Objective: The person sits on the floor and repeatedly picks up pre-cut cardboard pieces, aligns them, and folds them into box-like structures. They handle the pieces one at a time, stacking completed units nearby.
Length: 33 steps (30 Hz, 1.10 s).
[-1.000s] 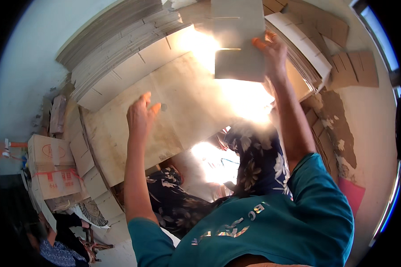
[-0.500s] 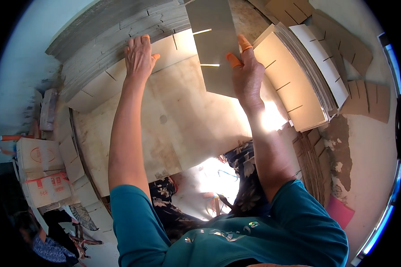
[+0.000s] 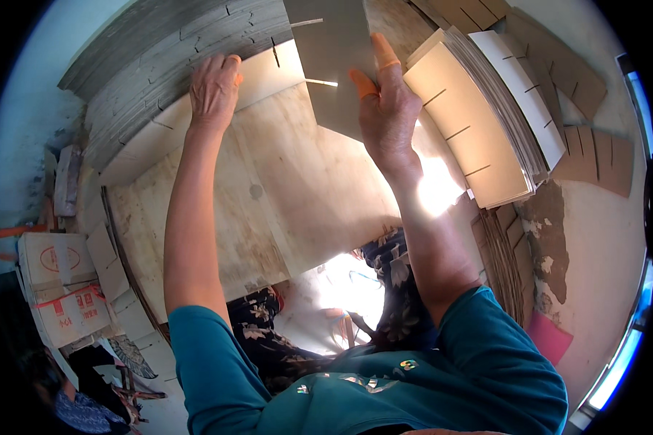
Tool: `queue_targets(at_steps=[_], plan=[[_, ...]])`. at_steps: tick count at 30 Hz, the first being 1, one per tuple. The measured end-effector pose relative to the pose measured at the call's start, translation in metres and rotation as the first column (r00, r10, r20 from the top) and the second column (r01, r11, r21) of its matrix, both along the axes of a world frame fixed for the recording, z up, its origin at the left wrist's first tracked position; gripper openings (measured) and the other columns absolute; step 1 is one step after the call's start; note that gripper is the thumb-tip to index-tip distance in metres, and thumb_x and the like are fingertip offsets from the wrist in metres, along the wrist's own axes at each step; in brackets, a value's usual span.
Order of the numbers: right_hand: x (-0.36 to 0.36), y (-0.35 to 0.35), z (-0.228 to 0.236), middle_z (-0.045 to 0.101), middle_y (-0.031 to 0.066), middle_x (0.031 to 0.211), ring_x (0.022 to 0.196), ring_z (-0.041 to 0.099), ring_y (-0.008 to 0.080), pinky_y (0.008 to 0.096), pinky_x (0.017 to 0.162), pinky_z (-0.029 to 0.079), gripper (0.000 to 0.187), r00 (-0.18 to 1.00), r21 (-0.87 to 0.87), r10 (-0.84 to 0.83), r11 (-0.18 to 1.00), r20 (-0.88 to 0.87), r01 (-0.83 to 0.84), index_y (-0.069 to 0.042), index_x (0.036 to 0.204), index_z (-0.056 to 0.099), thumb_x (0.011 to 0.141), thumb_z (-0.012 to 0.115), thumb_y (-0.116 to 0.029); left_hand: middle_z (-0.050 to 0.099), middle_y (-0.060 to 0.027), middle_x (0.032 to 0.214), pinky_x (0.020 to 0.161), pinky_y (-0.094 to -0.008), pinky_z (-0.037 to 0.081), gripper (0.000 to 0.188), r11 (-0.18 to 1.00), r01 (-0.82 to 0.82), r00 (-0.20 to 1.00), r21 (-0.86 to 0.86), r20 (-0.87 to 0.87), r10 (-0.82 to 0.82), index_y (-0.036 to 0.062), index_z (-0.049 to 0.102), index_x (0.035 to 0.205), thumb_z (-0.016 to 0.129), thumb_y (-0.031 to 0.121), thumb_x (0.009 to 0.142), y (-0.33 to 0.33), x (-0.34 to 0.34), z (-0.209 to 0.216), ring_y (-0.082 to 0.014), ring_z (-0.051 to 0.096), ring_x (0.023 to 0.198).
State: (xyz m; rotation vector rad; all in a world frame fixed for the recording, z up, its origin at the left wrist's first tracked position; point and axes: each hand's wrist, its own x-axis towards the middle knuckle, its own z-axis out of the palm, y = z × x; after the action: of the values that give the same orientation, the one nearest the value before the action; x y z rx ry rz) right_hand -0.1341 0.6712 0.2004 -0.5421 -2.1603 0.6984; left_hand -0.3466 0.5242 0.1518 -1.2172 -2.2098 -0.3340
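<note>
A teal short-sleeved T-shirt (image 3: 479, 359) with an iridescent chest print (image 3: 370, 383) shows at 6 o'clock over dark, pale-flowered trousers (image 3: 397, 279); orange finger cots (image 3: 386, 52) mark the left hand (image 3: 213, 96), 11 o'clock, and right hand (image 3: 392, 119), 1 o'clock.

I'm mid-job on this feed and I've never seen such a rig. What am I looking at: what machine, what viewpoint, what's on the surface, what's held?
There's no machine: these are a person's own two hands, with orange covers on some fingertips. Every picture comes from one wide fisheye camera on the person's head, looking down, so straight edges bend near the rim. Left in the picture is the person's left.

In front is a pale wooden table. Slotted cardboard sheets are packed along its far side, with another stack at the right.

The right hand holds a grey slotted board. The left hand is at the far sheets; whether it grips one, I can't tell.
</note>
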Motion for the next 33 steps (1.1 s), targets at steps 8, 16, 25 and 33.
queue_targets(at_steps=[8,16,25,33], plan=[[-0.002,0.002,-0.004,0.064,0.0154,0.104,0.087,0.065,0.0278,0.0328,0.071,0.052,0.051,0.986,0.104,0.054,0.994,-0.158,-0.038,-0.012,0.135,0.037,0.088,0.056,-0.006,0.061,-0.0080,0.083,0.063,-0.0381,0.051,0.016,0.971,0.231,0.962,-0.055,0.165,-0.219,0.0062,0.061,0.089,0.062,0.004,0.073,0.006,0.050,-0.003,-0.0246,0.060,0.084],[0.001,0.004,-0.003,0.065,0.0143,0.102,0.082,0.065,0.0287,0.0333,0.066,0.053,0.051,0.982,0.146,0.066,0.988,-0.177,-0.040,-0.011,0.133,0.040,0.086,0.058,-0.007,0.060,-0.0080,0.081,0.061,-0.0365,0.051,0.013,0.966,0.202,0.977,-0.159,0.108,-0.187,0.0030,0.062,0.089,0.053,0.005,0.079,0.011,0.063,0.003,-0.0239,0.060,0.081],[0.001,0.003,-0.006,0.066,0.0128,0.090,0.071,0.064,0.0279,0.0350,0.059,0.051,0.049,0.995,0.128,0.051,0.991,-0.082,-0.041,-0.013,0.134,0.039,0.088,0.057,-0.010,0.056,-0.0074,0.076,0.059,-0.0344,0.051,0.014,0.960,0.251,0.968,-0.128,0.063,-0.245,0.0030,0.061,0.088,0.054,0.003,0.076,0.013,0.080,0.021,-0.0229,0.058,0.075],[0.004,0.010,-0.009,0.067,0.0078,0.085,0.065,0.063,0.0268,0.0356,0.053,0.049,0.043,0.999,0.267,-0.017,0.964,0.028,0.008,-0.008,0.128,0.042,0.087,0.054,-0.011,0.055,-0.0059,0.077,0.060,-0.0303,0.050,0.021,0.918,0.388,0.922,-0.087,0.021,-0.388,0.0016,0.059,0.087,0.061,-0.001,0.066,0.020,0.129,0.051,-0.0192,0.056,0.075]])
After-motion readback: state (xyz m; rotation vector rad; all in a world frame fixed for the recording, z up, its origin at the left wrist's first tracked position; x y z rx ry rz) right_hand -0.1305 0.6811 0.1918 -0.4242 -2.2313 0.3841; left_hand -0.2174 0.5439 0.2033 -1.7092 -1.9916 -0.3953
